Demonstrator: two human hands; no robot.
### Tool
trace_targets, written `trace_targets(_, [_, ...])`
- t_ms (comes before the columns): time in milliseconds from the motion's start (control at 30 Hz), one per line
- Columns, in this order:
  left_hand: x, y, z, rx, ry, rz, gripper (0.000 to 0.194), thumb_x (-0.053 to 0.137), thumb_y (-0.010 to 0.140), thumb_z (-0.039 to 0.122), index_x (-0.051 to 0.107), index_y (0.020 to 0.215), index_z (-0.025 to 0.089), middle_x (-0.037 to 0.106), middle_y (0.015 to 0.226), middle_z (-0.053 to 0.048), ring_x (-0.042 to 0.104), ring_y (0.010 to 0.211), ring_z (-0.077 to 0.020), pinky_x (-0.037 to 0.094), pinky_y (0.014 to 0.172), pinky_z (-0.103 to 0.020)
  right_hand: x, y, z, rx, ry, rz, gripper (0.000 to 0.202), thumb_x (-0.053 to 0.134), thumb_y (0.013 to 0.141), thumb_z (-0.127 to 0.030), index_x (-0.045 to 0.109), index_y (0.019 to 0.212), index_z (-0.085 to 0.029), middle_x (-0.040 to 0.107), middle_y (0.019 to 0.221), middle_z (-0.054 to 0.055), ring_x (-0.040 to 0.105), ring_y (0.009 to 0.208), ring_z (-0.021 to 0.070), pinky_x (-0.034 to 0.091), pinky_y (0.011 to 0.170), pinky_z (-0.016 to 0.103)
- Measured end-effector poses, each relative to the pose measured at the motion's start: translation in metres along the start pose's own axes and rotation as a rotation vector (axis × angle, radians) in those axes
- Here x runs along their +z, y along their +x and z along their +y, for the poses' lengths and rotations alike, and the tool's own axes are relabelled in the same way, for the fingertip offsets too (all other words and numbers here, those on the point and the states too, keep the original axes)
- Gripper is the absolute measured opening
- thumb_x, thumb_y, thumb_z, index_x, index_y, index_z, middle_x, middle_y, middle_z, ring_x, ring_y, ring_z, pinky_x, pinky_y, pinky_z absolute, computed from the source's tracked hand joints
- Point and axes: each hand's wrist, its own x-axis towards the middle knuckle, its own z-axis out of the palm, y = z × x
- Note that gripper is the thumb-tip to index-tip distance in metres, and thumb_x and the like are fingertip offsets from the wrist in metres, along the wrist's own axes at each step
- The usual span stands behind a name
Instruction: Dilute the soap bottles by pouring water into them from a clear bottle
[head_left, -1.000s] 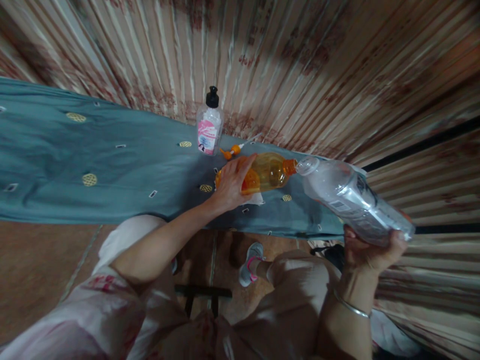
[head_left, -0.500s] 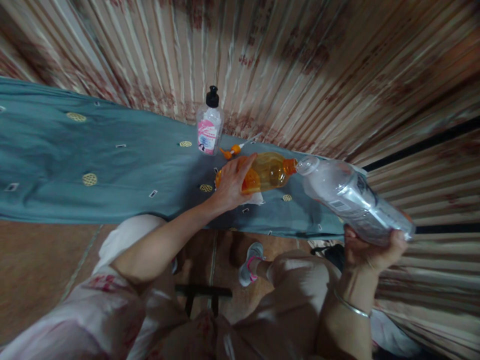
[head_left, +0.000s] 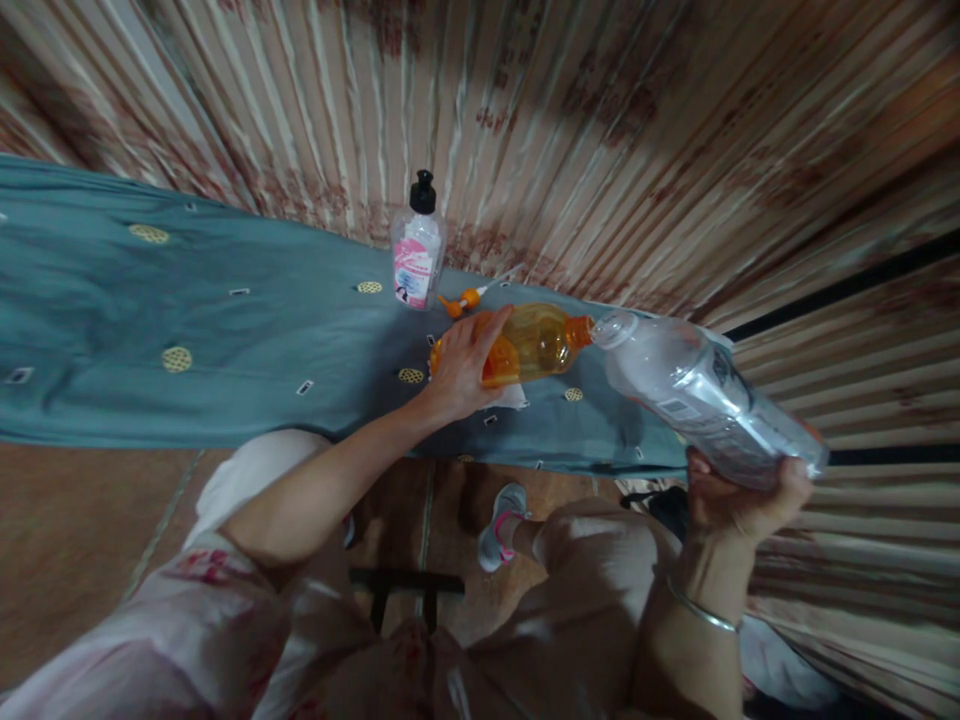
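Observation:
My left hand [head_left: 463, 372] is wrapped round the body of an orange see-through bottle [head_left: 544, 345], which lies tilted on its side with its neck to the right. My right hand [head_left: 742, 505] grips the base end of a large clear plastic bottle [head_left: 701, 385]. The two bottle mouths meet end to end; whether liquid passes between them I cannot tell. Just beyond my left hand lies an orange pump top [head_left: 465, 300] with a pale tube. Behind it stands an upright clear bottle with a black cap and a pink label [head_left: 418, 255].
A teal patterned cloth [head_left: 277, 340] covers the long narrow surface in front of me. Pleated curtains [head_left: 480, 130] hang along its far side, and a dark bar [head_left: 885, 275] crosses them at the right. My legs and a shoe [head_left: 501, 530] are below the near edge.
Almost nothing differs. Both hands keep their hold and the bottle mouths stay together; the view has shifted very slightly.

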Motion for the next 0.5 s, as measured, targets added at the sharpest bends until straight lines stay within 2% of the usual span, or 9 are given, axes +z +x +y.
trace_targets(167, [0.0000, 0.0003, 0.0001, -0.005, 0.009, -0.005, 0.104, 0.083, 0.068, 0.020, 0.029, 0.157, 0.019, 0.049, 0.149, -0.018, 0.047, 0.135, -0.0369, 0.037, 0.115, -0.055, -0.0012, 0.0002, 0.0003, 0.006, -0.009, -0.011, 0.051, 0.071, 0.053, -0.049, 0.066, 0.100, -0.030, 0.065, 0.104, -0.002, 0.052, 0.071, 0.0133, 0.031, 0.034, 0.016])
trace_targets(333, [0.0008, -0.0002, -0.0019, 0.005, 0.012, -0.008, 0.106, 0.083, 0.070, 0.022, 0.026, 0.159, 0.024, 0.047, 0.152, -0.016, 0.046, 0.137, -0.0371, 0.037, 0.115, -0.055, -0.0039, 0.0009, 0.0013, 0.011, -0.010, 0.008, 0.048, 0.070, 0.055, -0.047, 0.066, 0.100, -0.031, 0.065, 0.103, -0.002, 0.054, 0.075, 0.0145, 0.033, 0.034, 0.016])
trace_targets(500, [0.0002, -0.0007, -0.0016, 0.002, 0.015, -0.012, 0.106, 0.084, 0.069, 0.022, 0.027, 0.158, 0.019, 0.047, 0.151, -0.018, 0.046, 0.136, -0.0363, 0.037, 0.116, -0.054, -0.0026, 0.0003, 0.0003, 0.022, -0.010, 0.025, 0.049, 0.071, 0.053, -0.047, 0.065, 0.099, -0.030, 0.064, 0.100, -0.003, 0.053, 0.072, 0.0138, 0.032, 0.035, 0.016])
